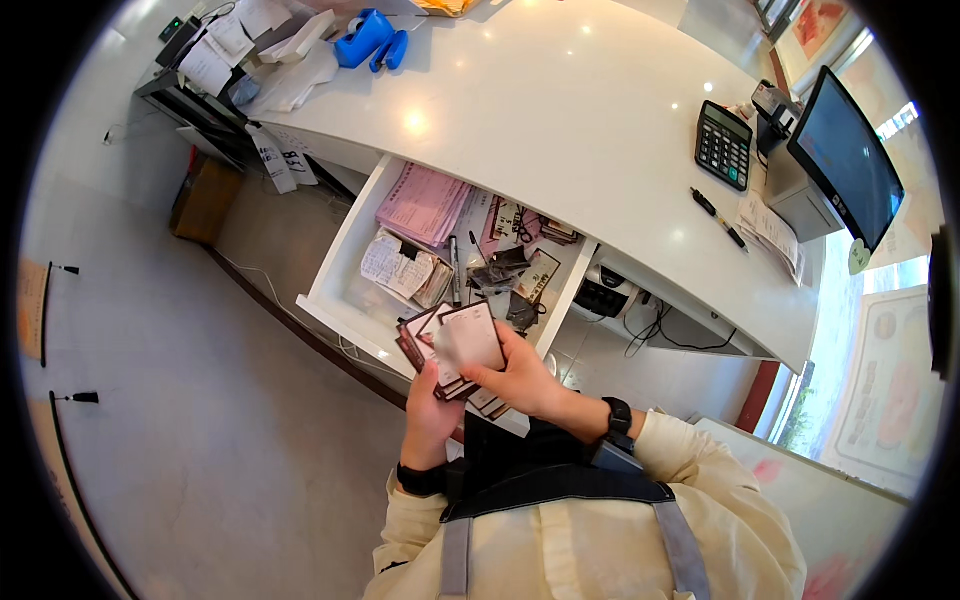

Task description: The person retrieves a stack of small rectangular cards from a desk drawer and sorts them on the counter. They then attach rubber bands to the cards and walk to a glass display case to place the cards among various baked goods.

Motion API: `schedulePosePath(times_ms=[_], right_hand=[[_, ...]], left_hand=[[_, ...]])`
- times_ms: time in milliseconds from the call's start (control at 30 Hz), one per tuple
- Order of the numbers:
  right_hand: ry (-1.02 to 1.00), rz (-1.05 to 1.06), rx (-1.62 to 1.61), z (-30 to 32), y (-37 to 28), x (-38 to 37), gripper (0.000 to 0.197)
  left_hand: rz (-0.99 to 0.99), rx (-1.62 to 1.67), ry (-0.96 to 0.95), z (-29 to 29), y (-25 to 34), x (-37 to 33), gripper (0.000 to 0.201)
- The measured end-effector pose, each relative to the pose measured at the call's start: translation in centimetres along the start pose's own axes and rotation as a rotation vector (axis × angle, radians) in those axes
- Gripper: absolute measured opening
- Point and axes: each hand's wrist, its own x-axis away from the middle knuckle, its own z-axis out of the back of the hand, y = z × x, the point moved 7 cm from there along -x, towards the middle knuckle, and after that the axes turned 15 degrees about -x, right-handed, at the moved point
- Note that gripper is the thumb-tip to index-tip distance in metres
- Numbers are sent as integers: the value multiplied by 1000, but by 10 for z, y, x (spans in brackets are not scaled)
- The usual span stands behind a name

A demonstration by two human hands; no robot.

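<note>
Over the front of an open white drawer [335, 262], my two hands hold a fanned bunch of white cards with dark brown edges [428, 330]. My left hand [432, 415] grips the bunch from below, its thumb on the front. My right hand [525, 375] pinches one card [478, 338] at the front of the bunch, thumb across its face. Inside the drawer lie pink paper pads [422, 203], a clipped stack of small paper slips [395, 265], a marker [455, 270], scissors [522, 228] and small dark plastic packets [500, 268].
On the white desk [560, 90] stand a calculator [723, 145], a black pen [718, 218], paper slips [772, 235] and a monitor [845, 155] at the right. A blue tape dispenser [365, 40] and papers [300, 75] sit far left. Cables [655, 330] hang below the desk.
</note>
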Motion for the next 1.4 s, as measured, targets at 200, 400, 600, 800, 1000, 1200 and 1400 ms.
schedulePosePath(times_ms=[200,400,600,800,1000,1200,1400], right_hand=[[-196,90,292,-26,8,5,58],[-399,353,836,-36,-22,6,48],[-580,222,422,-32,-17,9,30],[-517,-4,225,-31,1,-5,41],[-105,56,28,-26,-12,-11,38],[-114,507,460,-42,-59,-31,25],[125,593,1151,-8,-68,-80,29]], left_hand=[[50,221,-32,-26,14,12,52],[41,-116,116,14,-3,28,49],[170,-113,-77,-4,-1,38,51],[227,3,-309,-13,3,43,35],[276,-31,-322,-17,15,39,48],[266,51,-338,-4,16,39,46],[313,-12,-333,-1,12,38,33]])
